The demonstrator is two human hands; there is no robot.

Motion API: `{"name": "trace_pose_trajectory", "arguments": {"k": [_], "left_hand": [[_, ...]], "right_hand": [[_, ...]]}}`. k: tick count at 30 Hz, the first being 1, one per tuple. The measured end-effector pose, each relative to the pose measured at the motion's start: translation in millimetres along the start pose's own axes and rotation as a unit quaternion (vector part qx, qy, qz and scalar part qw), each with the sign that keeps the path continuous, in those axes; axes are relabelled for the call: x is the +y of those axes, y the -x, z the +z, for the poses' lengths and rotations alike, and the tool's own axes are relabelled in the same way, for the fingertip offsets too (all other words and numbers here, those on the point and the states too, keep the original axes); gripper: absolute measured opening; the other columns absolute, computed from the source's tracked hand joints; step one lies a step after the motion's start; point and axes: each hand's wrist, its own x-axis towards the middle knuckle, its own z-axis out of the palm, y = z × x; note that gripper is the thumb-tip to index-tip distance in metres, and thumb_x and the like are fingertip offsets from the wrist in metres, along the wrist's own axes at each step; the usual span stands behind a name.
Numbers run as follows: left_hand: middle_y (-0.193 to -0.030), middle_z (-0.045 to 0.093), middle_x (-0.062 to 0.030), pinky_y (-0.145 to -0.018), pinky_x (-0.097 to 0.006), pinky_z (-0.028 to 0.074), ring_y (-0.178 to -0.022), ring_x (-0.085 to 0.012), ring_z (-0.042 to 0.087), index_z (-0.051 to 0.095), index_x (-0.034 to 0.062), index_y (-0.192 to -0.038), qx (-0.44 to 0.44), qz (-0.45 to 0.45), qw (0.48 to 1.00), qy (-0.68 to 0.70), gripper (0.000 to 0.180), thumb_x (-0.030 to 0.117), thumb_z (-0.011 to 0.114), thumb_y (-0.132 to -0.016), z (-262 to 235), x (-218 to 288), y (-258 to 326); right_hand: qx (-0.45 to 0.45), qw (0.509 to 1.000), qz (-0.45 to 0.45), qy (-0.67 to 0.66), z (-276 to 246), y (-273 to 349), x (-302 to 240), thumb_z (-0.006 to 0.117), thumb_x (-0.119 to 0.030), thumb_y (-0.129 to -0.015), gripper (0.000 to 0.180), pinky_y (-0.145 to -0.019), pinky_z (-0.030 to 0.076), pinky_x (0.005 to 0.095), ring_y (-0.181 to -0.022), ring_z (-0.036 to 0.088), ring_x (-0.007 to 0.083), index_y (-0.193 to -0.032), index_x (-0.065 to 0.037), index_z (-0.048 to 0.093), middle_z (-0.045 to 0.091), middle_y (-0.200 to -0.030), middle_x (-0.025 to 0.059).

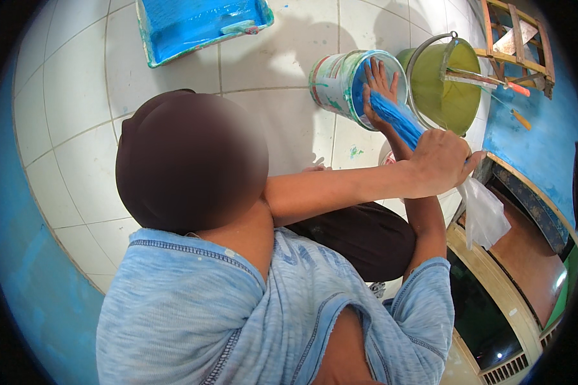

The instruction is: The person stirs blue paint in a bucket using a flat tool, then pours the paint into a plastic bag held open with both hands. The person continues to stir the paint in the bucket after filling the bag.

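Observation:
Neither of my hands is in view. Below me a person in a light blue shirt point(192, 321) sits on the tiled floor, seen from above and behind. One of their hands point(379, 80) reaches into a tilted paint can point(332, 80) with blue paint inside; its forearm point(398, 119) is coated in blue paint. Their other hand point(440, 163) crosses over that forearm and grips it, with a clear plastic bag point(485, 215) hanging from it.
A green bucket point(446, 80) with a metal handle stands right of the can. A tray of blue paint point(199, 25) with a roller lies at the top. A wooden frame point(517, 45) and a blue-painted wall point(533, 141) are at right, wooden furniture point(526, 256) below.

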Motion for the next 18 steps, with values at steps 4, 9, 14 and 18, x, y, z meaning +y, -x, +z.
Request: {"name": "trace_pose_trajectory", "arguments": {"k": [4,9,14,18], "left_hand": [[-0.060,0.062,-0.0208,-0.064,-0.044,0.051,-0.061,-0.0362,0.064,0.071,0.0002,-0.066,-0.016,0.001,1.000,-0.011,0.051,0.039,0.052,-0.093,4,0,0],[-0.059,0.062,-0.0207,-0.063,-0.044,0.051,-0.060,-0.0359,0.064,0.071,0.0007,-0.066,-0.009,-0.004,1.000,-0.017,0.050,0.039,0.052,-0.093,6,-3,-2],[-0.059,0.062,-0.0205,-0.063,-0.044,0.051,-0.060,-0.0358,0.064,0.071,0.0011,-0.066,-0.005,0.008,1.000,-0.015,0.051,0.040,0.052,-0.093,8,-4,0],[-0.058,0.062,-0.0198,-0.061,-0.044,0.051,-0.059,-0.0356,0.064,0.070,0.0018,-0.064,-0.010,0.026,0.999,-0.026,0.052,0.041,0.051,-0.093,12,-7,-1]], "right_hand": [[0.009,1.000,-0.009,0.016,-1,1,-1,0.026,-0.030,-0.100,0.055,-0.115,-0.001,0.0583,-0.147,0.010,0.0302,-0.149,-0.006,0.026,0.016,-0.159,0.0122],[-0.005,0.999,-0.002,0.048,-2,3,4,0.031,-0.028,-0.099,0.056,-0.116,0.001,0.0568,-0.147,0.010,0.0291,-0.150,-0.005,0.024,0.014,-0.159,0.0126],[-0.023,0.998,-0.012,0.057,-4,-2,-3,0.037,-0.026,-0.097,0.059,-0.116,0.002,0.0574,-0.147,0.011,0.0304,-0.149,-0.002,0.022,0.013,-0.158,0.0149],[-0.016,0.997,-0.002,0.071,-3,1,0,0.033,-0.033,-0.099,0.061,-0.117,0.002,0.0531,-0.148,0.008,0.0294,-0.150,-0.003,0.020,0.012,-0.159,0.0138]]}}
